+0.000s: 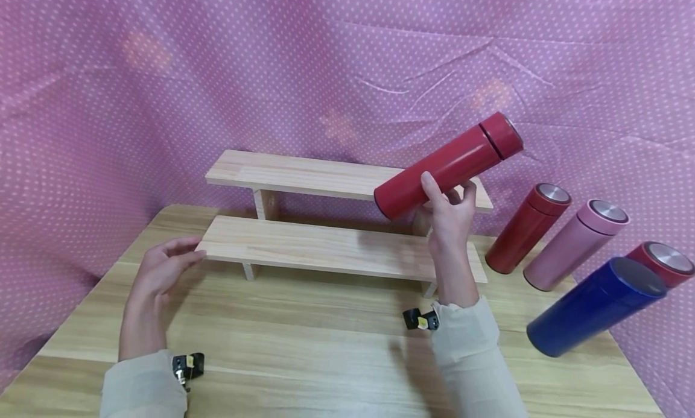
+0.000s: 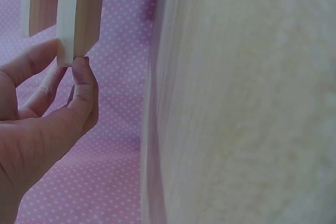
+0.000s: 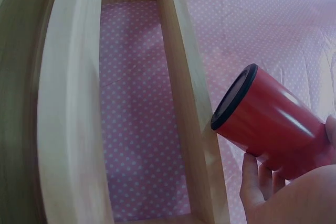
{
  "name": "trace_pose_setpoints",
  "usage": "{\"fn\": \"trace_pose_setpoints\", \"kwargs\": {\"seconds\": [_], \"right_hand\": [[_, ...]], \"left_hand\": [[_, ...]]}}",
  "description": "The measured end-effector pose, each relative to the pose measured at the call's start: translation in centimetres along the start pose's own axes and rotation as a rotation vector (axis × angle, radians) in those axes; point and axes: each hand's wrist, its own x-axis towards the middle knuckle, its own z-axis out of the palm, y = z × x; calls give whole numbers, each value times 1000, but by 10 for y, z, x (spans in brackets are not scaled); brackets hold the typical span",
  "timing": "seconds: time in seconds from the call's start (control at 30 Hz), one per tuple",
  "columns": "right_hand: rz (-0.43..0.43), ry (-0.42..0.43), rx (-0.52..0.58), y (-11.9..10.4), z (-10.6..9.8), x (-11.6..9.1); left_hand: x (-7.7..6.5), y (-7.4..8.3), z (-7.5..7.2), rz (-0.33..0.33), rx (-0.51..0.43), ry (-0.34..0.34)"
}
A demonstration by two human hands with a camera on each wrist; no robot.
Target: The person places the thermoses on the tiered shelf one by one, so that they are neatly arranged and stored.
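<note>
A red flask (image 1: 445, 167) is tilting right of centre in the frame, its lid pointing to the upper right, as a person's right hand (image 1: 453, 222) is gripping its body from below, over the middle of a two-tier wooden rack (image 1: 304, 175). At centre left, the left hand (image 1: 160, 267) is pinching the near end of the rack's lower board (image 1: 326, 246) between thumb and fingers. At right, a second red flask (image 1: 523, 234) and a pink flask (image 1: 572, 249) are standing on a wooden table (image 1: 304, 357); a blue flask (image 1: 592, 312) is partly hiding a third red flask (image 1: 663, 261). Pink dotted cloth (image 1: 260, 74) is filling the background.
</note>
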Motion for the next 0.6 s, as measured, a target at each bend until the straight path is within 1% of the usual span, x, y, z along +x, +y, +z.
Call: {"fn": "trace_pose_setpoints", "kwargs": {"seconds": [0.17, 0.37, 0.47, 0.6], "right_hand": [[-8, -26, 35, -2, 9, 2], [-11, -46, 55, -6, 18, 5], [-13, -35, 49, -7, 21, 6], [-16, -39, 41, -8, 27, 8]], "left_hand": [[-1, -1, -2, -6, 5, -16], [-1, 0, -6, -6, 50, -44], [0, 1, -6, -4, 59, -40], [0, 0, -4, -10, 43, -28]]}}
